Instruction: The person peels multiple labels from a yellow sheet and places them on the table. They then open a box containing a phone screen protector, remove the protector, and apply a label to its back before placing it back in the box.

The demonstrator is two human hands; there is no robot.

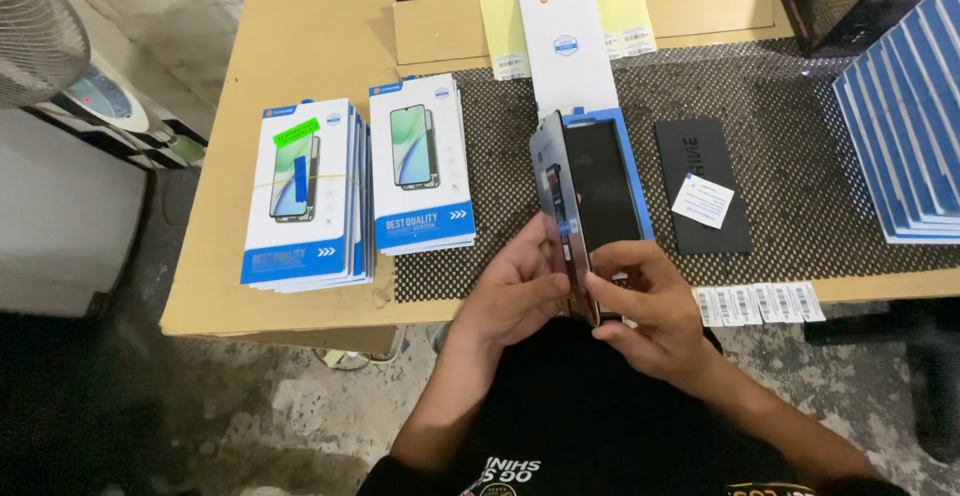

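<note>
My left hand (pixel 515 291) and my right hand (pixel 645 311) both grip the lower end of a dark phone screen panel (pixel 600 191), held upright and edge-on over the table's front edge. A thin grey protective sheet (pixel 549 171) stands off its left face, pinched by my left fingers. Behind the panel an open white and blue box (pixel 570 46) lies flat on the black mesh mat (pixel 790 156).
Two stacks of white and blue screen boxes (pixel 305 196) (pixel 420 166) lie at the left. A black pad with a white card (pixel 702 188) lies right of the panel. A row of blue boxes (pixel 905 126) leans at the right. Barcode stickers (pixel 760 303) sit at the table edge. A fan (pixel 35 26) stands far left.
</note>
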